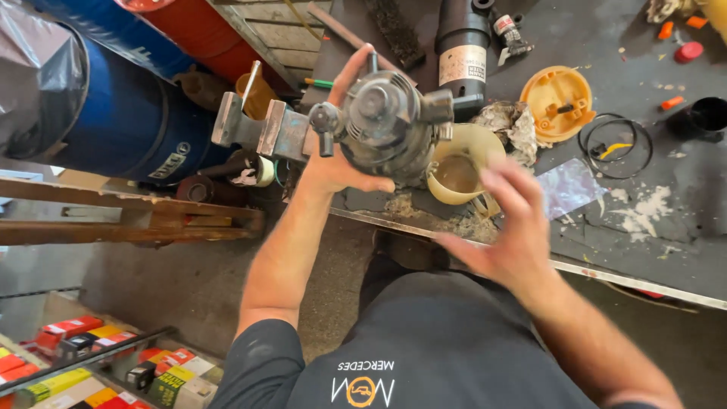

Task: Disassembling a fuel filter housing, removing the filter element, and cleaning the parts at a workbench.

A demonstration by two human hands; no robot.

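The left hand (333, 163) is clenched around a dark, grimy pump housing (386, 125), holding it up above the near edge of the desk (666, 250), with the thumb on the near side and a finger reaching up behind its top. The housing is round, with short stubby ports sticking out to the left and right, and it hangs just in front of a metal vise (261, 125) fixed at the desk's corner. The right hand (503, 220) is blurred, released and holding nothing, fingers spread and slightly curled, just beside the housing and near a cream plastic cup (458, 170) that stands on the desk behind it. To handle this well, it seems best to keep the left grip firm under the housing's heavy body, not on the thin ports, and to bring the free hand in squarely so the piece does not twist or slip out of greasy fingers. Farther back on the desk lie an orange plastic cap (559, 102), a black rubber ring (615, 136), a crumpled rag (511, 125) and a black cylinder (462, 53). A blue drum (121, 121) stands to the left, off the desk.
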